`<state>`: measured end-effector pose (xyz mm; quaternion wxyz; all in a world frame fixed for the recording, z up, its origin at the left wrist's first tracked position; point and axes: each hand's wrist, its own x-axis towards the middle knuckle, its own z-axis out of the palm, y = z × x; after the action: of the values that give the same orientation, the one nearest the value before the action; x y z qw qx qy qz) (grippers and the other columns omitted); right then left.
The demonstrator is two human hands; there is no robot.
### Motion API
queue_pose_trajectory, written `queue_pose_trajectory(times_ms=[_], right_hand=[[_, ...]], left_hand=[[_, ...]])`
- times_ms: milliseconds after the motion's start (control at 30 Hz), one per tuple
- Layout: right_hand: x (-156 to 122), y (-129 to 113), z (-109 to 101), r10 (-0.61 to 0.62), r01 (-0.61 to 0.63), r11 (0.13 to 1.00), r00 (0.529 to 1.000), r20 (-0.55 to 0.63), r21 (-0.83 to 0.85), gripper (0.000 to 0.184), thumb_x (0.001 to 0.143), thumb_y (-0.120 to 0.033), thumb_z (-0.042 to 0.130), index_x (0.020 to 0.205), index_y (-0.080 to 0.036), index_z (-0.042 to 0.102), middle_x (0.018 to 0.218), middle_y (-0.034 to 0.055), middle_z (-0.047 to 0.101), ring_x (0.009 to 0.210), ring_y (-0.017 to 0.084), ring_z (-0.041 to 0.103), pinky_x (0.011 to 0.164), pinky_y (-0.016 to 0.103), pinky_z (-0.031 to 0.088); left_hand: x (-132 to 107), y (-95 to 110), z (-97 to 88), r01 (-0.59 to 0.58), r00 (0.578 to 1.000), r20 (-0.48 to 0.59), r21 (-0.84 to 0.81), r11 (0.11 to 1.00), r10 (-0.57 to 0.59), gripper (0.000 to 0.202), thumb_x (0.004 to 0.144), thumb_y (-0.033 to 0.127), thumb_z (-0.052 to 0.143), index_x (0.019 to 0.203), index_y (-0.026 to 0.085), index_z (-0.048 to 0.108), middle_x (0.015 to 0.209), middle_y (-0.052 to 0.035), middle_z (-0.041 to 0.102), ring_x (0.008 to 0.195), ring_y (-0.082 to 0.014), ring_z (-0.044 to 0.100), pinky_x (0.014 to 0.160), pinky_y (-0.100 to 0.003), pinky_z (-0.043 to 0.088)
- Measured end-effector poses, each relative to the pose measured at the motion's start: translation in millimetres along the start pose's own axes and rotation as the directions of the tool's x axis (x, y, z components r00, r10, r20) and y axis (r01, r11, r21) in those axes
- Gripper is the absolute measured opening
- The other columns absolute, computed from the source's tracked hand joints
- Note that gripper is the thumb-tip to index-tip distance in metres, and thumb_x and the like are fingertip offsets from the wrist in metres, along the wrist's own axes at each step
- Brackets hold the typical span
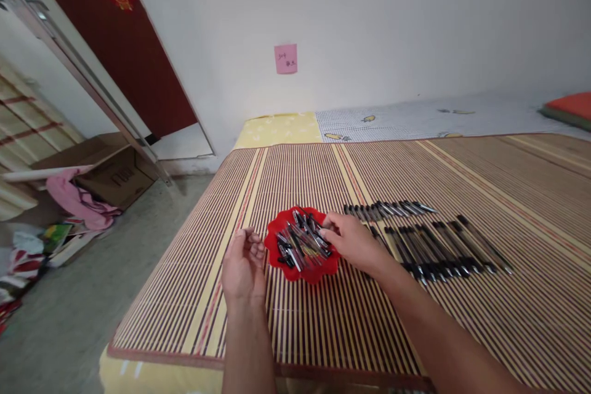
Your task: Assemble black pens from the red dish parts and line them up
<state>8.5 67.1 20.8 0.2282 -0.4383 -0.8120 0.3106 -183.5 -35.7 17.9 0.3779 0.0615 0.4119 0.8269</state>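
Note:
A red scalloped dish lies on the striped bamboo mat and holds several black and silver pens. My right hand reaches over the dish's right edge, its fingertips pinched together among the pens. My left hand hovers just left of the dish, palm up with fingers loosely curled and nothing visible in it. To the right of the dish, several more pens lie in rows on the mat.
The mat covers a bed with a yellow and grey sheet against a white wall bearing a pink note. A red cushion sits far right. On the floor at left are a cardboard box and pink cloth.

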Motion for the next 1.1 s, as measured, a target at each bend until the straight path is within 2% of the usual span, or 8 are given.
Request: queue_pose_trajectory(times_ms=[200, 433, 500, 567, 700, 867, 967, 1100], right_hand=[[0, -20, 16, 0.06, -0.038, 0.908, 0.997, 0.041, -0.417, 0.003, 0.082, -0.017, 0.063, 0.084, -0.018, 0.065, 0.083, 0.0084, 0.069, 0.08, 0.023, 0.064, 0.066, 0.03, 0.038], [0, -19, 29, 0.088, -0.067, 0.892, 0.996, 0.027, -0.448, 0.01, 0.079, -0.012, 0.06, 0.086, -0.017, 0.065, 0.079, 0.0094, 0.069, 0.076, 0.024, 0.065, 0.067, 0.033, 0.042], [-2, -15, 24, 0.095, -0.1, 0.945, 0.995, -0.031, -0.31, 0.005, 0.078, -0.014, 0.062, 0.078, -0.019, 0.061, 0.075, 0.0059, 0.067, 0.072, 0.022, 0.064, 0.064, 0.031, 0.041], [-5, -12, 17, 0.117, -0.116, 0.993, 0.992, -0.05, 0.037, 0.012, 0.078, -0.021, 0.064, 0.07, -0.021, 0.055, 0.069, 0.0027, 0.065, 0.067, 0.02, 0.063, 0.062, 0.03, 0.042], [-19, -13, 6, 0.116, -0.142, 0.707, 0.99, 0.084, 0.693, 0.022, 0.076, -0.036, 0.072, 0.073, -0.021, 0.056, 0.067, 0.0015, 0.068, 0.065, 0.018, 0.064, 0.066, 0.031, 0.048], [-37, -30, 8, 0.07, -0.154, 0.532, 0.988, 0.138, 0.832, 0.024, 0.075, -0.037, 0.077, 0.075, -0.02, 0.059, 0.069, 0.0009, 0.069, 0.065, 0.015, 0.063, 0.07, 0.031, 0.049], [-42, -35, 13, 0.071, -0.135, 0.531, 0.991, 0.115, 0.837, 0.025, 0.073, -0.037, 0.078, 0.074, -0.019, 0.061, 0.069, 0.0007, 0.068, 0.068, 0.016, 0.065, 0.072, 0.032, 0.051], [-42, -30, 9, 0.129, -0.062, 0.594, 0.991, -0.019, 0.802, 0.024, 0.077, -0.041, 0.075, 0.078, -0.018, 0.067, 0.069, 0.0007, 0.067, 0.065, 0.014, 0.062, 0.066, 0.029, 0.05]], left_hand=[[-1, 0, 3.0, 0.016, 1.0, 0.004, -0.023, 1.0, -0.016, 0.01, 0.08, 0.021, 0.066, 0.08, 0.011, 0.066, 0.066, -0.0015, 0.059, 0.055, -0.0081, 0.053, 0.051, -0.017, 0.043], [0, -1, 3.3, 0.016, 1.0, -0.01, -0.033, 0.999, -0.016, 0.011, 0.081, 0.022, 0.068, 0.08, 0.011, 0.066, 0.065, -0.0011, 0.059, 0.055, -0.008, 0.053, 0.051, -0.017, 0.042], [0, -1, 2.9, 0.001, 1.0, -0.012, -0.03, 1.0, -0.001, 0.014, 0.079, 0.024, 0.069, 0.081, 0.011, 0.067, 0.064, -0.0008, 0.059, 0.055, -0.0079, 0.053, 0.051, -0.017, 0.042], [-2, -1, 3.7, -0.017, 0.999, 0.034, 0.008, 1.0, 0.017, 0.017, 0.077, 0.026, 0.072, 0.082, 0.011, 0.067, 0.065, -0.0008, 0.06, 0.056, -0.0078, 0.054, 0.051, -0.016, 0.042], [-12, -3, 12.6, -0.007, 0.967, 0.252, 0.213, 0.977, -0.048, 0.033, 0.071, 0.029, 0.082, 0.096, 0.011, 0.07, 0.076, -0.0039, 0.068, 0.057, -0.0073, 0.054, 0.047, -0.016, 0.038], [-29, -14, 28.1, 0.087, 0.85, 0.453, 0.385, 0.919, -0.27, 0.038, 0.071, 0.035, 0.083, 0.097, 0.01, 0.072, 0.066, -0.0018, 0.066, 0.049, -0.0063, 0.051, 0.044, -0.016, 0.033], [-33, -18, 29.8, 0.096, 0.839, 0.479, 0.338, 0.936, -0.259, 0.03, 0.069, 0.033, 0.085, 0.084, 0.012, 0.07, 0.055, 0.0035, 0.058, 0.045, -0.0051, 0.047, 0.045, -0.016, 0.034], [-32, -17, 23.5, 0.054, 0.834, 0.507, 0.313, 0.948, -0.215, 0.024, 0.072, 0.03, 0.084, 0.08, 0.015, 0.065, 0.072, -0.0007, 0.068, 0.059, -0.0076, 0.056, 0.055, -0.018, 0.043]])
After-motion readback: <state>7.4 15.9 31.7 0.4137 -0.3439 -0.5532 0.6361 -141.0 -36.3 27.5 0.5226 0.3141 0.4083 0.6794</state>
